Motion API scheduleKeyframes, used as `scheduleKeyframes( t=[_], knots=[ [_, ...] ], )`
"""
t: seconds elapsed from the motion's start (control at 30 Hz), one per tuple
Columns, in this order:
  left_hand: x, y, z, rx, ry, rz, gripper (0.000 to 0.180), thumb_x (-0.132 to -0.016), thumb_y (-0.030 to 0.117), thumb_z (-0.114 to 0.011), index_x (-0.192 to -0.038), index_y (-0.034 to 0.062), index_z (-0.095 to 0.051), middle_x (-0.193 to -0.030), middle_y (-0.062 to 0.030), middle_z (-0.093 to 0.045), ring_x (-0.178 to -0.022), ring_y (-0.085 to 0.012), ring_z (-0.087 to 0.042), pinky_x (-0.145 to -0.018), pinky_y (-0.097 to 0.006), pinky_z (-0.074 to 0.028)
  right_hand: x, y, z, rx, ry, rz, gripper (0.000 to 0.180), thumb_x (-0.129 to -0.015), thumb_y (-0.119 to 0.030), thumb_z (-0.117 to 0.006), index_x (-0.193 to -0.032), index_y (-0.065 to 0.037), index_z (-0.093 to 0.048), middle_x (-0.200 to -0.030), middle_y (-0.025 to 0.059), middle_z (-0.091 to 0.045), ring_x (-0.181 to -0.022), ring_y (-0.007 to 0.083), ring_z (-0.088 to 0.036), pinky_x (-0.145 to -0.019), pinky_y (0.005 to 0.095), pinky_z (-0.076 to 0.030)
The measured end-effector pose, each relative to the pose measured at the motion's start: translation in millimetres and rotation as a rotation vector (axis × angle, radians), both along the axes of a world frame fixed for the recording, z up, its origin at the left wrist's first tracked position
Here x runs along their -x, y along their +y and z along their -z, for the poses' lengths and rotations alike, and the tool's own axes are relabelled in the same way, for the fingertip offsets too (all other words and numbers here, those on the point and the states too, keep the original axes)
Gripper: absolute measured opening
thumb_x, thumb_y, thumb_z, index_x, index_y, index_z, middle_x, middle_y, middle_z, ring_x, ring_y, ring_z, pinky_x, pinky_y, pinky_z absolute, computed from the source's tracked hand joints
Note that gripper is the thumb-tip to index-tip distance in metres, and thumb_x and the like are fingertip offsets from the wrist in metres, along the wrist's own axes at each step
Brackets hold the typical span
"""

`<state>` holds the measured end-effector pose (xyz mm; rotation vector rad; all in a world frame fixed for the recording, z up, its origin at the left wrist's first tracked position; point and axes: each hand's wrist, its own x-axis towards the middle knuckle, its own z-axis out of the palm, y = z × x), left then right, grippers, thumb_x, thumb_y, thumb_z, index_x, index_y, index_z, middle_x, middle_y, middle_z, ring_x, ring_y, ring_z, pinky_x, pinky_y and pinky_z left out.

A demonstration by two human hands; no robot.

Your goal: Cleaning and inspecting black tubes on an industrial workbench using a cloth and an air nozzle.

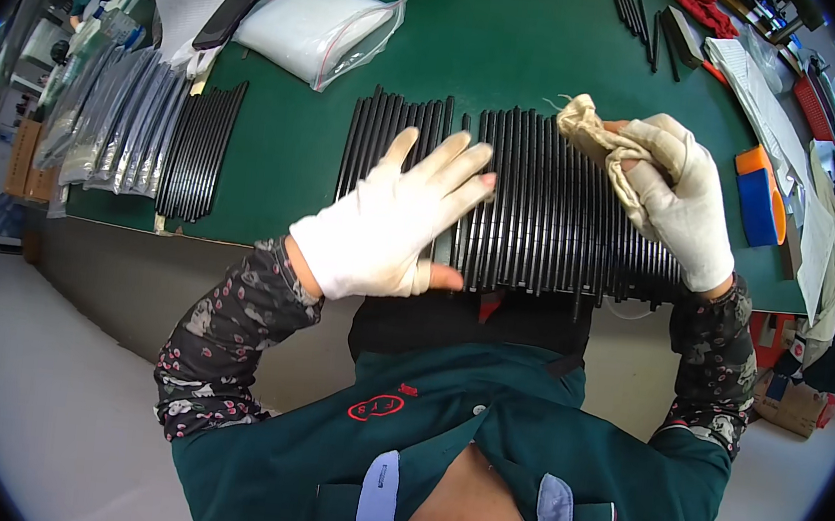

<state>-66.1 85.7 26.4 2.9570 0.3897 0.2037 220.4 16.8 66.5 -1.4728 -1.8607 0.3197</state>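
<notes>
A row of thin black rods (523, 205) lies side by side near the front edge of the green table, their ends pointing toward and away from me. My left hand (386, 222), in a white glove with bare thumb tip, is spread flat over the left part of the row, with fingers stretched out. A crumpled cream cloth (583, 128) is gripped in my right hand (681, 190), also gloved, over the right end of the row. Both hands cover parts of the rods, so whether the cloth touches them I cannot tell.
To the left lie another group of black rods (203, 149) and several plastic-wrapped bundles (124, 122). A clear bag with white contents (309, 29) sits behind, beside a black flat case (232, 12). Blue and orange tape rolls (763, 203) stand at right; loose rods (634, 15) lie farther back.
</notes>
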Motion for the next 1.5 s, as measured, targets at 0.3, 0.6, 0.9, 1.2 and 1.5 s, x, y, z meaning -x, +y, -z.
scheduleKeyframes(
  t=[0.3,0.6,0.9,1.2,1.5],
  knots=[
    [-73,38,18,-0.051,-0.038,0.186,0.065,-0.085,0.038,-0.061,-0.139,0.0087,-0.042,-0.147,-0.0128,-0.038,-0.14,-0.031,-0.03,-0.11,-0.056,-0.028,-8,1,3,0.085,0.082,0.051,0.022,-0.085,-0.002,-0.058,-0.105,0.0,-0.067,-0.089,0.0095,-0.063,-0.081,0.0203,-0.063,-0.076,0.0294,-0.049],
    [-40,73,16,-0.105,-0.14,0.048,0.076,-0.086,0.056,-0.055,-0.143,0.0076,-0.038,-0.152,-0.0131,-0.033,-0.142,-0.0313,-0.03,-0.114,-0.053,-0.023,0,-8,11,0.013,-0.028,-0.055,0.023,-0.077,0.001,-0.063,-0.1,-0.001,-0.067,-0.085,0.011,-0.06,-0.079,0.0272,-0.061,-0.073,0.0336,-0.05],
    [-55,68,36,-0.194,0.039,-0.04,0.065,-0.087,0.037,-0.062,-0.143,0.0114,-0.04,-0.15,-0.0105,-0.035,-0.14,-0.0282,-0.033,-0.112,-0.051,-0.028,92,2,51,-0.262,-0.239,-0.623,0.018,-0.076,-0.01,-0.061,-0.093,-0.005,-0.06,-0.087,0.0095,-0.058,-0.08,0.0237,-0.06,-0.068,0.0344,-0.049],
    [-56,72,34,-0.212,0.047,-0.016,0.064,-0.087,0.034,-0.064,-0.142,0.0122,-0.04,-0.15,-0.0085,-0.036,-0.139,-0.028,-0.034,-0.112,-0.051,-0.029,103,26,55,-0.238,-0.337,-0.565,0.015,-0.076,-0.012,-0.06,-0.089,-0.003,-0.06,-0.082,0.0111,-0.059,-0.076,0.0263,-0.06,-0.063,0.037,-0.048],
    [-53,81,48,-0.323,0.039,-0.001,0.064,-0.087,0.035,-0.062,-0.142,0.012,-0.04,-0.15,-0.0095,-0.035,-0.139,-0.0284,-0.034,-0.112,-0.053,-0.028,116,25,23,-0.357,-0.268,-0.561,0.016,-0.082,-0.016,-0.058,-0.092,-0.004,-0.062,-0.087,0.0115,-0.061,-0.073,0.0227,-0.061,-0.062,0.0354,-0.049]
  ],
)
